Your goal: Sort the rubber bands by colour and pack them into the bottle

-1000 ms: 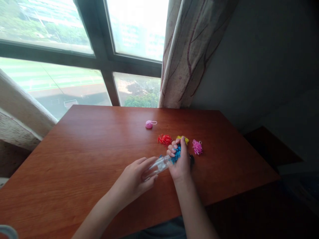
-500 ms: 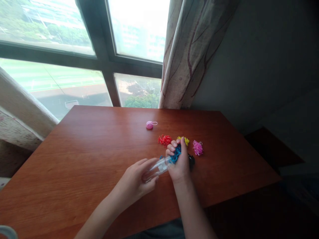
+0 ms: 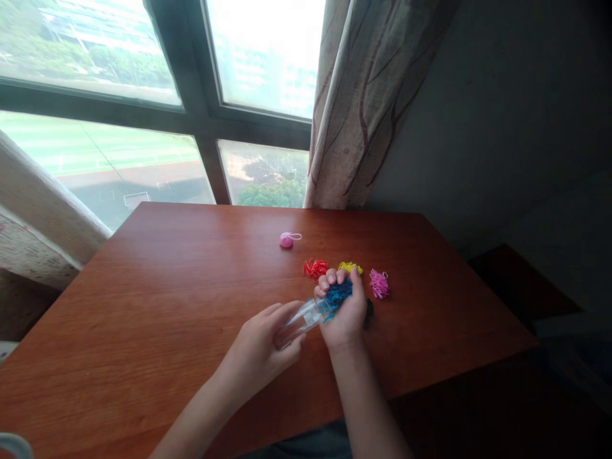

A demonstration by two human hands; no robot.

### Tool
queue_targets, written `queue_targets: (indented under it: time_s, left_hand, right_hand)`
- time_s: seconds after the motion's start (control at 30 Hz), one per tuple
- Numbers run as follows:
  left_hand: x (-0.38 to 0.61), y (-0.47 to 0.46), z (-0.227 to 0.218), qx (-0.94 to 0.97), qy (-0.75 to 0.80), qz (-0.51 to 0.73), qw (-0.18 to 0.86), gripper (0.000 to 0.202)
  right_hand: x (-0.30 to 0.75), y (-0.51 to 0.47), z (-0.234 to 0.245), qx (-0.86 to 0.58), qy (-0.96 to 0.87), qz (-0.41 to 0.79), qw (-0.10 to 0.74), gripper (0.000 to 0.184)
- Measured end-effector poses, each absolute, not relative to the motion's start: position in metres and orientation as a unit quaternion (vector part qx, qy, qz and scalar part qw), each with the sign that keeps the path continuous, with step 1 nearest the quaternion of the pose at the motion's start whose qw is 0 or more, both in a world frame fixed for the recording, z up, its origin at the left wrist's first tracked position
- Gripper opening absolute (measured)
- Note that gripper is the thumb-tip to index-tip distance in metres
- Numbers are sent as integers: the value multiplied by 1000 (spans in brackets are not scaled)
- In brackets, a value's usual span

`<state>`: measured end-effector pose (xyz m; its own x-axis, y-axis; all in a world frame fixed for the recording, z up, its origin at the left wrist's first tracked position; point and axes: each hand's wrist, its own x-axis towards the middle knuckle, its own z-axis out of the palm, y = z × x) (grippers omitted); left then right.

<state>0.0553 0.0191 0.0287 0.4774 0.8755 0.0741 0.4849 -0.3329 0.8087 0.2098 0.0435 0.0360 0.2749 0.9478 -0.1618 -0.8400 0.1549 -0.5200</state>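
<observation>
My left hand (image 3: pixel 270 338) is wrapped round a clear plastic bottle (image 3: pixel 306 316), tilted with its open end up toward the right. In my cupped right hand (image 3: pixel 345 319) lies a bunch of blue rubber bands (image 3: pixel 337 294), with the fingers curled about it. The bottle's mouth meets the blue bands at the palm, and a few strands hang at its rim. Just beyond the right hand are a red pile of bands (image 3: pixel 315 269) and a yellow pile (image 3: pixel 350 267). A black pile (image 3: pixel 368 313) is mostly hidden behind that hand.
A pink pile of bands (image 3: pixel 379 284) lies right of the hands on the brown wooden table (image 3: pixel 191 268). Farther back sits a pink cap with a loop (image 3: pixel 286 240). Window and curtain (image 3: pixel 368 95) stand behind the table; a pale curved rim (image 3: pixel 16 443) shows at bottom left.
My right hand has opened a little and tipped, so more of the blue bunch shows in the palm. The left hand and bottle have hardly moved.
</observation>
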Motion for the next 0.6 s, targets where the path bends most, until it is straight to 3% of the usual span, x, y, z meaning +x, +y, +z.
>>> queue_targets:
  time_s: [0.13,0.4,0.6]
  left_hand:
    - [56,18,26,775,436,264,375,41]
    - [57,17,29,773,438,269,372,40]
    - [60,16,32,766,446,278,371,38]
  right_hand:
    - [212,44,35,-263,-108,590,756,46]
    - [211,47,29,-266,-67,605,748,21]
    - [210,45,29,-265,-84,590,758,20]
